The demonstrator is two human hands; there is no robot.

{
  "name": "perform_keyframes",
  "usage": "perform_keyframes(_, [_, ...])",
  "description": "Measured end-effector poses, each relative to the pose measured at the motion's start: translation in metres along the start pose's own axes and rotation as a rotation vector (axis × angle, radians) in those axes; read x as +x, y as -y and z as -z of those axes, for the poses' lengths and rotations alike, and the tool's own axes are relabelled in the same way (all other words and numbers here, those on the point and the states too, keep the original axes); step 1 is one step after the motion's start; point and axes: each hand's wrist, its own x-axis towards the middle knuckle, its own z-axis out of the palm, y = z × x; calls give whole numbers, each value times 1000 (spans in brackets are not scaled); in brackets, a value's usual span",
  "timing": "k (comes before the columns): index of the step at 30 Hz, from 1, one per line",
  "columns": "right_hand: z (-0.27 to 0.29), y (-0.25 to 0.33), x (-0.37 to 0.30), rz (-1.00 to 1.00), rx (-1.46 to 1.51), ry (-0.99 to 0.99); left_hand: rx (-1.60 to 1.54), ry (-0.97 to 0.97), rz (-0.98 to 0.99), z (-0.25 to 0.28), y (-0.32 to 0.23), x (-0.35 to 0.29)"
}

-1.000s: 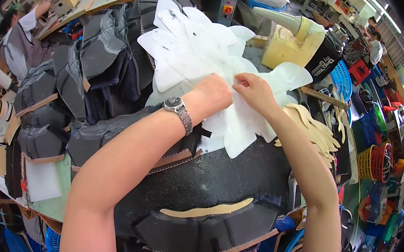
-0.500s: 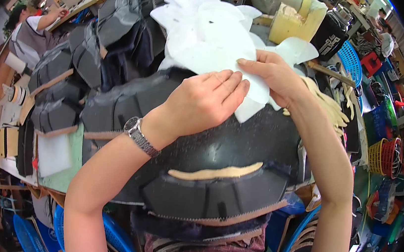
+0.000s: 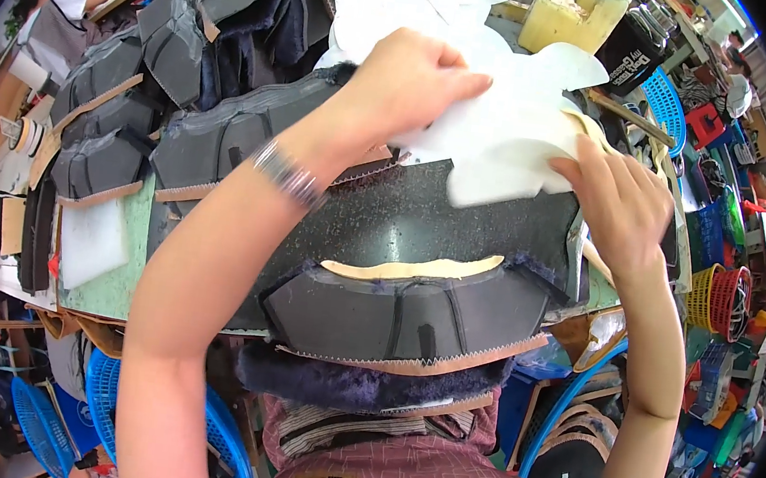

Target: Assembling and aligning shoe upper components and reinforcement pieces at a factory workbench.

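A pile of thin white cut-out sheets [image 3: 410, 1] lies at the far side of the dark work surface. My right hand [image 3: 621, 205] is closed, pinching the edge of one white sheet [image 3: 504, 173], whose near edge is blurred by motion. Over the pile, my left hand [image 3: 414, 87] has its thumb and fingers pressed together; whatever is between them cannot be made out. Closer to me lies a dark grey, stitched panel [image 3: 374, 318] with a zigzag-edged brown border and dark fur beneath. A narrow beige strip [image 3: 413, 267] rests along its far edge.
Similar grey panels [image 3: 94, 164] are stacked on the left. A yellowish block [image 3: 568, 22] and a black container [image 3: 633, 55] stand at the far right, near a wooden handle [image 3: 628, 116]. Blue baskets [image 3: 40, 427] sit below the table. Another person [image 3: 57, 32] works at far left.
My hands have drawn apart: the right moved right and nearer, pulling at a white sheet, while the left moved farther away over the pile. The view has shifted slightly.
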Motion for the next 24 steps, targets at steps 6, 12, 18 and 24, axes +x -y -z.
perform_keyframes(6, [33, -26, -48, -490, 334, -139, 357, -109, -131, 15, 63, 120])
perform_keyframes(12, [10, -2, -58, -1258, 1360, 71, 939, -564, -817, 11, 52, 80])
perform_keyframes(18, [-7, 50, -50, -1303, 1961, 710, -697, 373, 232, -4, 7, -187])
perform_keyframes(24, [-12, 79, -33, -1596, 1842, 499, -1112, 396, 614, -19, 58, -297])
